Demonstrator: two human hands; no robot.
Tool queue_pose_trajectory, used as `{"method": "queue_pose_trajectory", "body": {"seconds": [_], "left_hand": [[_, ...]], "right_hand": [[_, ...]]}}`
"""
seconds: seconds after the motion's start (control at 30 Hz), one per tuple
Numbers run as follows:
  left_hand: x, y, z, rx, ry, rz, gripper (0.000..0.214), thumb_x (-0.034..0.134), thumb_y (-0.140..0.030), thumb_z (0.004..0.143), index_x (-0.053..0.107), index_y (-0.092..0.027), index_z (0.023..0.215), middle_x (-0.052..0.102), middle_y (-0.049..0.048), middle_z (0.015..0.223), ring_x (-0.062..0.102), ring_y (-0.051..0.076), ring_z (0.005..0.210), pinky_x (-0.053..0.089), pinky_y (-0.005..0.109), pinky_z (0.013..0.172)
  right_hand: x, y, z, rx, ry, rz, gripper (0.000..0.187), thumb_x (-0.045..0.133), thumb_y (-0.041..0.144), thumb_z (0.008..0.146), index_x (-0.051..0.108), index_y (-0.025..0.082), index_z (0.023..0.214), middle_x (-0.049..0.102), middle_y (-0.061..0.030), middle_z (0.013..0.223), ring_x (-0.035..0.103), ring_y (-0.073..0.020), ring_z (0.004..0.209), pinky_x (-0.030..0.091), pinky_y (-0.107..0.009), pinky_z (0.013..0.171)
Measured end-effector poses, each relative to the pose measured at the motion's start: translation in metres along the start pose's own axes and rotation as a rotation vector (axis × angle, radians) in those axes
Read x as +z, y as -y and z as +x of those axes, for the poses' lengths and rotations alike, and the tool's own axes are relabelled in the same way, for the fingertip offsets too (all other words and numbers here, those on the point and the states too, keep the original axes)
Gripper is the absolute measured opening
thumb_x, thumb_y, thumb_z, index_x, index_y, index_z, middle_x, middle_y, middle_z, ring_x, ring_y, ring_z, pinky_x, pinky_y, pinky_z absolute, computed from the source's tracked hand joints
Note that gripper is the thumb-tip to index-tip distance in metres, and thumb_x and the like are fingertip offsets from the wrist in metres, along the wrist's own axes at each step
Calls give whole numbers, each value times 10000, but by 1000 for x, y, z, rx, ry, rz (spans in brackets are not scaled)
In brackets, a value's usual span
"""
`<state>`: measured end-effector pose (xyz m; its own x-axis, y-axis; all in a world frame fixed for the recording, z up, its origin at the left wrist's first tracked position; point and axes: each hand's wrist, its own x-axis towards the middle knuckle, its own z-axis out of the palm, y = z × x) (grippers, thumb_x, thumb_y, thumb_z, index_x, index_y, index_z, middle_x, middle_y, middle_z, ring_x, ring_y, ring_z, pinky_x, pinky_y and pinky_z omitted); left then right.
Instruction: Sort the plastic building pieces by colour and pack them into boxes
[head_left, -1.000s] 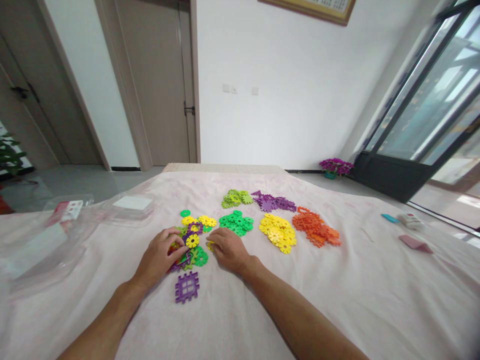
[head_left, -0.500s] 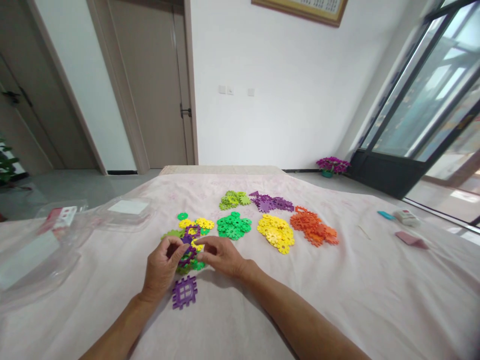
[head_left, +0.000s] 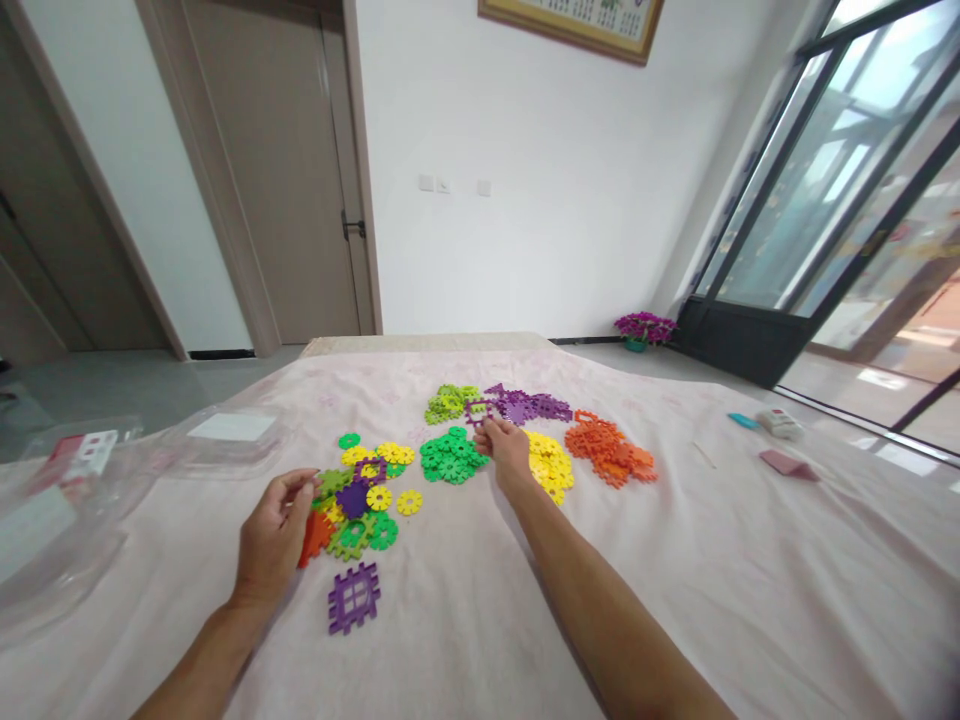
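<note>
My right hand [head_left: 505, 450] reaches out over the pink cloth [head_left: 675, 580] and pinches a small purple square frame piece [head_left: 476, 410]. It holds the piece at the near edge of the purple pile [head_left: 529, 406], between the light green pile [head_left: 448, 402] and the yellow pile [head_left: 551, 462]. My left hand [head_left: 274, 528] hovers loosely curled, thumb and fingers apart, holding nothing, at the left edge of a mixed pile of coloured pieces [head_left: 360, 490]. An orange piece [head_left: 315, 535] lies beside its fingers. A large purple grid square [head_left: 354, 597] lies just in front.
A green pile [head_left: 452, 457] and an orange pile [head_left: 609, 452] lie sorted in the row. A clear plastic box [head_left: 60, 510] and its lid [head_left: 229, 430] sit at the left. Small teal, white and pink items [head_left: 780, 424] lie at the far right, near the glass door.
My right hand has carried the purple frame piece away from the mixed pile, forward to the purple pile. My left hand let go of it and drew back to the left.
</note>
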<state>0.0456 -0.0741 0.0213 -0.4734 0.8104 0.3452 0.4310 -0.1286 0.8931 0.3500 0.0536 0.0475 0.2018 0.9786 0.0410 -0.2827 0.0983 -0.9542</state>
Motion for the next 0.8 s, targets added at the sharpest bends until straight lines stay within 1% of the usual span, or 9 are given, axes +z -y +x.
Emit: {"method": "queue_pose_trajectory", "body": {"seconds": [0.07,0.13,0.2,0.3,0.4,0.5,0.63,0.73,0.8], "left_hand": [[0,5,4,-22,-10,15,401,547,-493,845,614,-214,1125,706,61,1079,675,230,980,541,357,878],[1,5,6,-27,-2,55,401,550,-494,835,622,-215,1115,710,54,1070,676,223,954,543,345,859],[2,3,5,-27,15,98,387,547,-497,833,631,-223,1093,710,44,1055,675,213,918,546,327,824],[1,-1,4,-36,33,115,369,536,-495,838,634,-230,1075,708,36,1045,677,201,871,550,308,776],[0,0,4,-26,22,144,340,526,-469,842,638,-230,1055,715,33,1034,679,209,888,540,322,808],[-1,5,5,1,16,205,299,504,-422,853,646,-237,1041,717,32,1055,673,224,961,516,348,881],[-1,11,8,42,40,284,287,492,-373,860,648,-233,1057,704,46,1110,658,236,1031,488,368,937],[-1,15,11,70,68,337,300,484,-365,863,653,-224,1065,699,58,1116,661,235,1011,497,361,910],[0,17,12,86,81,358,304,483,-365,861,658,-222,1064,695,61,1110,664,233,981,504,358,884]], "right_hand": [[-11,10,12,90,-133,229,203,757,221,708,566,176,762,675,-20,714,639,-120,614,569,-219,569],[-17,16,17,158,-201,336,246,750,109,672,546,189,785,693,-20,751,675,-133,686,598,-225,617],[-16,16,15,185,-190,351,278,721,41,655,549,187,818,704,-27,773,688,-142,711,606,-230,615],[-5,8,5,187,-68,274,277,689,46,671,600,148,913,720,-59,815,677,-131,667,589,-224,578],[8,-5,-8,129,68,74,271,675,114,701,646,127,969,722,-60,832,641,-109,600,533,-206,520],[18,-21,-21,31,197,-185,234,667,200,740,677,137,965,705,-32,774,613,-114,577,480,-215,507],[25,-35,-39,-229,383,-598,170,643,198,774,722,167,921,722,-25,802,646,-154,703,488,-269,662],[29,-34,-54,-412,447,-862,180,644,197,805,737,218,958,730,-16,898,646,-167,813,465,-283,754],[30,-29,-64,-505,514,-996,203,687,267,815,734,247,1011,713,-21,950,626,-181,893,446,-288,789]]}}
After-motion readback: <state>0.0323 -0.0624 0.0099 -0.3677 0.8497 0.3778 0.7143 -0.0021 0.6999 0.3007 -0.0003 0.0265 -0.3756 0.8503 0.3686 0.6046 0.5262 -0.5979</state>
